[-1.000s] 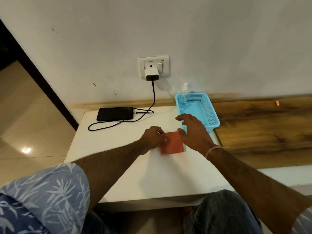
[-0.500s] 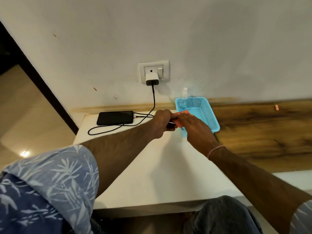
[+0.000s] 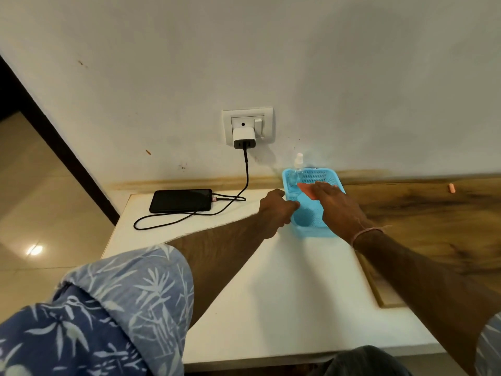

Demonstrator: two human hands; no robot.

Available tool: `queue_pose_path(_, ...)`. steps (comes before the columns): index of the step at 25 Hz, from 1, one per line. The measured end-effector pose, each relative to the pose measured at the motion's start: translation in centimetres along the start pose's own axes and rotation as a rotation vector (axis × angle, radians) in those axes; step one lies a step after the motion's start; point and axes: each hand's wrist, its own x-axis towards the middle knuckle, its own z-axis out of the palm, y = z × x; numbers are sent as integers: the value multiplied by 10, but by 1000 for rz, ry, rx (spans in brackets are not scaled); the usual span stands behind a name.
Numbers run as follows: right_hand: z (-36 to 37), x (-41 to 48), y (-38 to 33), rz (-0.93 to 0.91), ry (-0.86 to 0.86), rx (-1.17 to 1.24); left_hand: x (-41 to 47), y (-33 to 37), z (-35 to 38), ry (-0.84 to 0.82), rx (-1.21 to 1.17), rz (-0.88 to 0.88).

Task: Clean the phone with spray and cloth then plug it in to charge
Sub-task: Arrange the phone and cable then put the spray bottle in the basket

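two bare hands reach toward the blue plastic basket [image 3: 311, 229] at the back of the white table [image 3: 271, 294]. the right hand [image 3: 340, 206] is stretched over the basket with its fingers extended and an orange cloth [image 3: 307, 190] under the fingertips, a flat folded square whose left corner juts out past the hand; whether the fingers pinch it or only press on it cannot be told, since the palm hides the rest. the left hand [image 3: 276, 210] is at the basket's left rim, fingers curled loosely against the edge, holding nothing that shows. the basket is rectangular, with walls and floor perforated in a fine mesh, and a small clear spray bottle [image 3: 296, 172] with a white nozzle stands upright in its far left corner, just behind the cloth. the phone [image 3: 181, 200], a slim black slab with a glossy dark screen, lies flat on the table well to the left of both hands, apart from either. a black charging cable [image 3: 189, 217] is plugged into its right end, loops along the tabletop and rises to a white charger adapter [image 3: 244, 138] seated in the white wall socket [image 3: 248, 123]. the wall [image 3: 271, 63] is matte white with small marks, and a wood-grain surface [image 3: 420, 213] lies to the right of the table. a blue leaf-print sleeve [image 3: 108, 308] covers the left upper arm, and a thin thread band [image 3: 366, 233] circles the right wrist.
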Motion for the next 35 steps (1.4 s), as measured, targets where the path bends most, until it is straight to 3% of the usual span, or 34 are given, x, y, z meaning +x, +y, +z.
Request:
queue_pose_path(10, 47, 36, 19, 87, -195, -149, 9, -7, 0, -44, 26, 96)
queue_pose_path(15, 54, 46, 25, 28, -261, -271, 12, -12, 5, -35, -22, 79)
queue_pose_path(21, 51, 45, 31, 98, -318, -126, 13, -16, 8, -20, -31, 89)
queue_pose_path(27, 59, 54, 18, 88, -358, -208, 14, -18, 9, -21, -29, 89)
queue_pose_path(35, 67, 64, 5, 272, -360, -229, 16, -21, 10, -24, -54, 91)
